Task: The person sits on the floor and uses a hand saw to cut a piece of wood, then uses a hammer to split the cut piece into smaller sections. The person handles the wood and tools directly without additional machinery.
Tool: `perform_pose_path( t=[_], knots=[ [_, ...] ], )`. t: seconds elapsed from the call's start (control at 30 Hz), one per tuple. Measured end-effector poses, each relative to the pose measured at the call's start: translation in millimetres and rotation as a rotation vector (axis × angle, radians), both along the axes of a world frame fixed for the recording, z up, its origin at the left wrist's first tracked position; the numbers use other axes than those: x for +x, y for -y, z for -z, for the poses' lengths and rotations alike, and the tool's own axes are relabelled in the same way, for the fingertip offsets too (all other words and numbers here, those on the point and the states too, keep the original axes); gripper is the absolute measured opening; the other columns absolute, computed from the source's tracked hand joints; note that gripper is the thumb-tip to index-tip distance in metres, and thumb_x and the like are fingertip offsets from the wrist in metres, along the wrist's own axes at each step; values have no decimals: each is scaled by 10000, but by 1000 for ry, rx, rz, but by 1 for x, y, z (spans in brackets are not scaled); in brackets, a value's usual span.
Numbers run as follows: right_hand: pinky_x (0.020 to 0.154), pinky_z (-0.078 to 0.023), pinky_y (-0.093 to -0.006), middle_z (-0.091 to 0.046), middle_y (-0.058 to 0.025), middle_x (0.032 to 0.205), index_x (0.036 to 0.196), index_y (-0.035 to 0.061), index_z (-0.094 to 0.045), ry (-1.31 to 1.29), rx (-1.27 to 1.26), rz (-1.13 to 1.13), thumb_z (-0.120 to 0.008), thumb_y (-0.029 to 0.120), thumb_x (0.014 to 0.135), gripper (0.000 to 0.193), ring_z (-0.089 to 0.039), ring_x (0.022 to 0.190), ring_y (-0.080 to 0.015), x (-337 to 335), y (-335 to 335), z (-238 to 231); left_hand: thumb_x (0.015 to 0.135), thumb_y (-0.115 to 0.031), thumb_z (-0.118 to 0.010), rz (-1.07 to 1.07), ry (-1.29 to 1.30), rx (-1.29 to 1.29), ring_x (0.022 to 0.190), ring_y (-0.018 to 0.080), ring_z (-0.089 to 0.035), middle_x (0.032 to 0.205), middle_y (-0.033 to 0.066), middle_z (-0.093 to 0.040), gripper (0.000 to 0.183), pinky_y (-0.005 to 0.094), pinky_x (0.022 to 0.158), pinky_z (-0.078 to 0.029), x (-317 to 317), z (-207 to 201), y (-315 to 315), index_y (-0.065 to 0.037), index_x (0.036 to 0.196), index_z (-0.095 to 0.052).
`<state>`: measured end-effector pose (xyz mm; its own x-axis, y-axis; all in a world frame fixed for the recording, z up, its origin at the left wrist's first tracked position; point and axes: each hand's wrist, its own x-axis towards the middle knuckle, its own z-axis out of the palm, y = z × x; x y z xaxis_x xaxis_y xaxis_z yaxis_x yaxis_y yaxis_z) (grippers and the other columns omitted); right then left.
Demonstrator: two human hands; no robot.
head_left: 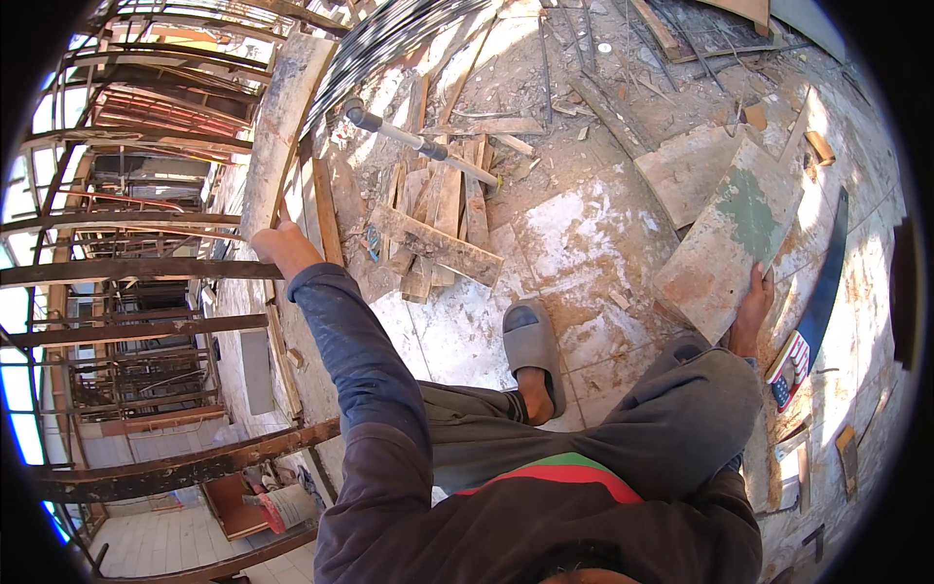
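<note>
Here the person crouches at the edge of a rough concrete floor (584, 234) strewn with scrap wood and dust, one foot in a grey slipper (531, 348) planted flat near the middle of the view. The right hand (754, 302) is closed over the near edge of a flat plywood board (730, 243) — a pale, worn sheet with a patch of green paint on its face — which lies tilted on the floor to the person's right, its far end pointing away. Just beside that board, further right, lies a long dark curved saw blade (827, 273) whose handle end (790, 365) is patterned in red, white and blue; it is apart from the hand. The left hand (277, 243) reaches out to the person's left and rests on the end of a pale, paint-smeared timber plank (282, 117) that runs away along the floor's edge; the fingers are hidden behind the hand, so whether they grip the plank I cannot tell. Ahead of the slipper is a loose heap of short wooden offcuts (438, 214), and on top of it a long-handled tool with a dark grip (409, 136). A coil of dark wire (389, 39) lies beyond. To the left, rusty scaffold bars (126, 268) drop away over lower storeys.
</note>
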<state>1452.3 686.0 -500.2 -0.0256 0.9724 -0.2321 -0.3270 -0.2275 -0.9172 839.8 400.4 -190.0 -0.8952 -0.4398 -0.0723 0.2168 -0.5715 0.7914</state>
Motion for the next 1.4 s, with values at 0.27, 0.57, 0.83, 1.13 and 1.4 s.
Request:
perform_pose_path(
  t=[0.27, 0.57, 0.83, 1.13, 1.4],
  knots=[
    [975, -435, -313, -616, -136, 1254, 1361, -62, -503, 231, -14, -65, -522, 243, 1031, 450, -581, 1102, -192, 2, 5, 7, 847, -5, -391, 141, 142, -660, 618, 271, -612, 809, 195, -605, 210, 384, 522, -537, -37, 241, 130, 132, 959, -504],
    [987, -426, -302, -615, -124, 1274, 1380, -69, -484, 92, -8, -60, -528, 242, 1031, 469, -575, 1131, -183, 18, 14, 33, 888, -164, -545, 203, 588, -939, 808, 294, -610, 943, 204, -606, 296, 456, 671, -525, 52, 265, 59, 102, 1014, -514],
    [931, -465, -294, -630, -97, 1225, 1372, -37, -486, -85, -31, -30, -564, 190, 1016, 429, -590, 1078, -153, -2, 27, 29, 972, -331, -553, -310, -10, -1552, 1052, 322, -536, 1121, 191, -479, 412, 488, 821, -467, 141, 205, -71, 25, 1156, -457],
    [1023, -427, -353, -591, -141, 1288, 1409, -9, -447, -39, 80, -424, -589, 214, 1004, 484, -545, 1191, -200, -39, 52, -43, 1023, -238, -557, 1377, -451, -938, 1155, 218, -566, 1277, 161, -570, 545, 309, 897, -485, 309, 165, -226, 23, 1453, -346],
    [990, -452, -394, -633, -179, 1219, 1390, 37, -495, 104, 184, -430, -623, 251, 972, 486, -595, 1148, -258, -26, 67, -33, 988, -214, -629, 1732, -407, -941, 1052, 199, -589, 1225, 160, -596, 568, 311, 874, -479, 327, 194, -247, 30, 1436, -379]
  ],
)
